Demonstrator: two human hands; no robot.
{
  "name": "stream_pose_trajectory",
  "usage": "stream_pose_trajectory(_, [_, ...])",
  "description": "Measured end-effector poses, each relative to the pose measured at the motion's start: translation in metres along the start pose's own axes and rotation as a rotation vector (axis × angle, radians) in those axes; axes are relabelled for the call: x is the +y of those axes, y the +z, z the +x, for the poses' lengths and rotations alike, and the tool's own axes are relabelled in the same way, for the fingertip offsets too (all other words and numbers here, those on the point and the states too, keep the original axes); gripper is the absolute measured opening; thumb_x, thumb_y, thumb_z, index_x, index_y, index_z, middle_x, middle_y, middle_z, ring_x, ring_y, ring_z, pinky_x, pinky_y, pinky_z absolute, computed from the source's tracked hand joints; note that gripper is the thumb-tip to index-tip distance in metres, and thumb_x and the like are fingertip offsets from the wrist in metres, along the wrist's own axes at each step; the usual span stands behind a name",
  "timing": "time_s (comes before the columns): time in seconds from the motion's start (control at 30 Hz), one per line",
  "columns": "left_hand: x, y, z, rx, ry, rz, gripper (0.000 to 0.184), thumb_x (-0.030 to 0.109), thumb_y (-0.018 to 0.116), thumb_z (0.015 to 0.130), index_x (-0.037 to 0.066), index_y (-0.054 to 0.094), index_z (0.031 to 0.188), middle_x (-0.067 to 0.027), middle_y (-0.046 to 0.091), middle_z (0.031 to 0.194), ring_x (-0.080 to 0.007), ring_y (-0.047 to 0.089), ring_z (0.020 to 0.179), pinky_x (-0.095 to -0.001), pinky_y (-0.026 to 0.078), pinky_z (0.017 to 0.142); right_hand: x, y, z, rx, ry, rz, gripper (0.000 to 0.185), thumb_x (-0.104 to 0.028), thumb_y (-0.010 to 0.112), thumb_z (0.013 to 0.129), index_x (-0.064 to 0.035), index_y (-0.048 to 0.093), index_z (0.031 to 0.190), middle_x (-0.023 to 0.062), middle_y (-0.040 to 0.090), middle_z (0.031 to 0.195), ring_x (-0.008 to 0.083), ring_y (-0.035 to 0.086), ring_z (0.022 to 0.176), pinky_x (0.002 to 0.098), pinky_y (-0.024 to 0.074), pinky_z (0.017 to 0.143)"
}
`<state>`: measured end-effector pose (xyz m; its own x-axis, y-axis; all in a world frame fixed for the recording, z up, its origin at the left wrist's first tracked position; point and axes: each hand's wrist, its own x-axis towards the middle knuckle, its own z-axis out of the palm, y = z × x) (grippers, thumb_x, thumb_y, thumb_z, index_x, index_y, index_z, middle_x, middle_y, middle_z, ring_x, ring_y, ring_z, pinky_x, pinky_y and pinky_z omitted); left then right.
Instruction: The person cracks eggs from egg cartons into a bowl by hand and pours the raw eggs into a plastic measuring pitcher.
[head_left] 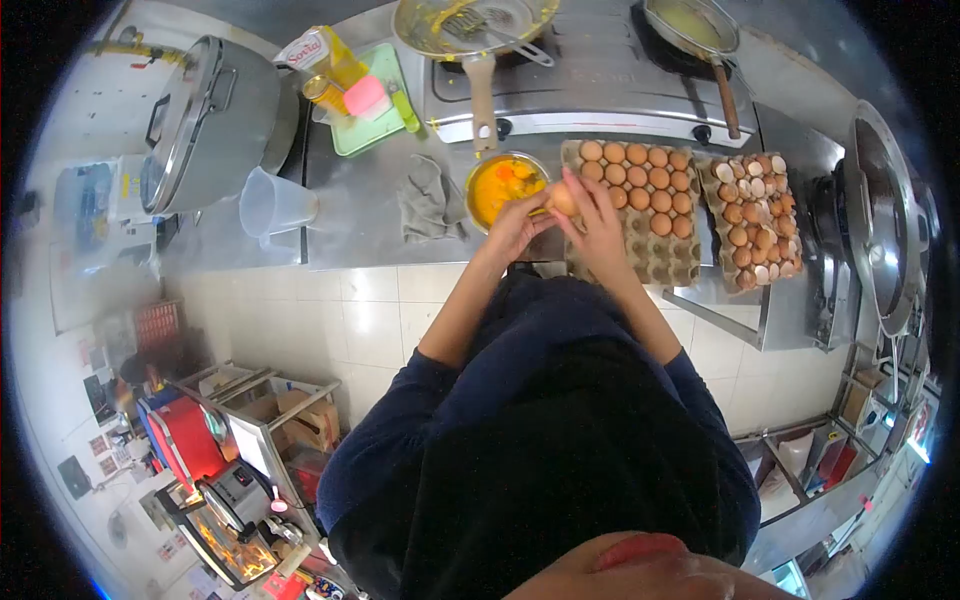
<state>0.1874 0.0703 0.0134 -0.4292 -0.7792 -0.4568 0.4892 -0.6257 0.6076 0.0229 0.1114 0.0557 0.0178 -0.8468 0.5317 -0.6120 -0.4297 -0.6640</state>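
Between both hands, beside a metal bowl [477, 183], is a brown egg [563, 198]. My right hand [598, 228] has its fingers round the egg from the right. The fingers of my left hand [514, 228] are closed against the egg's left side, near the bowl's rim. Inside the bowl lie yellow beaten-looking egg and orange yolks [504, 174]. Just right of my hands is a cardboard egg tray [665, 262] with whole brown eggs at the back and bare cups at the front. Whether the held egg's shell is cracked, I cannot tell.
A second tray [716, 220] holds broken shells. A grey cloth [427, 198] and a clear plastic jug [270, 205] sit left of the bowl. Behind, a frying pan [480, 95] with a spatula rests on the gas stove [590, 85], its handle reaching toward the bowl. A large pot [235, 115] stands left.
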Motion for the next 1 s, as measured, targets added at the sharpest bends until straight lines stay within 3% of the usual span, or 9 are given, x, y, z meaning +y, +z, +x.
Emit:
stream_pose_trajectory(0.1, [0.016, -0.015, -0.005, 0.034, -0.063, 0.046, 0.044, 0.026, 0.061, 0.096, -0.004, 0.05, 0.127, -0.0151, 0.061, 0.12, -0.0255, 0.065, 0.103, -0.0322, 0.056, 0.092, -0.014, 0.006, 0.01, 0.093, 0.155, 0.123, 0.055, -0.011, 0.073, 0.083, -0.0094, 0.054, 0.135, 0.0136, 0.055, 0.119, 0.0226, 0.06, 0.103, 0.0316, 0.0516, 0.084])
stream_pose_trajectory(0.17, [0.028, -0.025, -0.01, 0.007, -0.087, 0.054, 0.048, 0.028, 0.063, 0.095, -0.005, 0.05, 0.127, -0.0162, 0.061, 0.12, -0.0249, 0.066, 0.103, -0.0308, 0.056, 0.091, -0.017, 0.018, 0.012, 0.141, 0.345, 0.474, 0.046, -0.011, 0.071, 0.085, -0.0071, 0.056, 0.128, 0.0122, 0.058, 0.115, 0.0174, 0.06, 0.101, 0.0289, 0.0504, 0.084])
stream_pose_trajectory(0.27, [0.039, -0.035, -0.011, -0.038, -0.081, 0.11, 0.049, 0.027, 0.064, 0.094, -0.007, 0.051, 0.127, -0.0161, 0.063, 0.119, -0.0239, 0.066, 0.104, -0.0308, 0.056, 0.091, 0.001, 0.027, 0.011, -0.247, 0.612, 0.483, 0.036, -0.017, 0.074, 0.084, -0.002, 0.059, 0.113, 0.0071, 0.064, 0.101, 0.0124, 0.06, 0.092, 0.0255, 0.0499, 0.078])
stream_pose_trajectory(0.5, [0.062, -0.045, -0.025, -0.099, 0.135, 0.628, 0.047, 0.023, 0.073, 0.088, -0.004, 0.06, 0.124, -0.0113, 0.065, 0.115, -0.0163, 0.065, 0.101, -0.0274, 0.052, 0.087, 0.007, 0.065, 0.003, -0.301, 0.889, 0.601, 0.038, -0.022, 0.076, 0.082, -0.0034, 0.062, 0.112, 0.0087, 0.067, 0.094, 0.0171, 0.064, 0.087, 0.0286, 0.0512, 0.079])
stream_pose_trajectory(0.6, [0.061, -0.058, -0.017, -0.068, 0.215, 0.84, 0.044, 0.022, 0.075, 0.085, -0.001, 0.064, 0.122, -0.0083, 0.065, 0.113, -0.0141, 0.066, 0.096, -0.0265, 0.051, 0.085, 0.016, 0.087, -0.009, -0.168, 0.585, 0.397, 0.036, -0.017, 0.074, 0.085, -0.0018, 0.061, 0.114, 0.0005, 0.061, 0.082, 0.0018, 0.052, 0.057, 0.0157, 0.0392, 0.046])
stream_pose_trajectory(0.7, [0.059, -0.068, -0.012, -0.057, 0.315, 0.976, 0.044, 0.019, 0.076, 0.083, 0.001, 0.065, 0.121, -0.0069, 0.066, 0.109, -0.0134, 0.066, 0.091, -0.0264, 0.052, 0.084, 0.021, 0.098, -0.015, -0.163, 0.623, 0.358, 0.038, -0.015, 0.073, 0.083, -0.0005, 0.06, 0.115, 0.0028, 0.063, 0.085, 0.0055, 0.056, 0.064, 0.0192, 0.0461, 0.054])
stream_pose_trajectory(0.8, [0.063, -0.074, -0.008, -0.073, 0.384, 1.057, 0.047, 0.015, 0.077, 0.079, 0.002, 0.064, 0.123, -0.0082, 0.064, 0.107, -0.014, 0.066, 0.087, -0.0271, 0.052, 0.083, 0.023, 0.106, -0.016, -0.044, 0.412, 0.264, 0.04, -0.012, 0.073, 0.08, -0.0004, 0.06, 0.116, 0.0062, 0.065, 0.089, 0.0124, 0.062, 0.076, 0.0265, 0.052, 0.068])
stream_pose_trajectory(0.87, [0.063, -0.08, -0.004, -0.087, 0.432, 1.111, 0.05, 0.012, 0.077, 0.077, 0.002, 0.063, 0.124, -0.0096, 0.062, 0.108, -0.0147, 0.066, 0.085, -0.0279, 0.053, 0.082, 0.019, 0.103, -0.014, -0.07, 0.414, 0.248, 0.041, -0.008, 0.071, 0.079, -0.0017, 0.06, 0.118, 0.0094, 0.067, 0.101, 0.0182, 0.063, 0.094, 0.0318, 0.0509, 0.085])
stream_pose_trajectory(1.0, [0.071, -0.078, -0.004, -0.103, 0.643, 1.314, 0.054, 0.005, 0.076, 0.073, 0.007, 0.063, 0.125, -0.0128, 0.056, 0.119, -0.0241, 0.065, 0.095, -0.034, 0.053, 0.088, 0.006, 0.095, -0.004, -0.157, 0.421, 0.061, 0.041, -0.01, 0.07, 0.076, -0.0054, 0.063, 0.116, 0.0165, 0.066, 0.112, 0.0306, 0.064, 0.103, 0.0354, 0.051, 0.088])
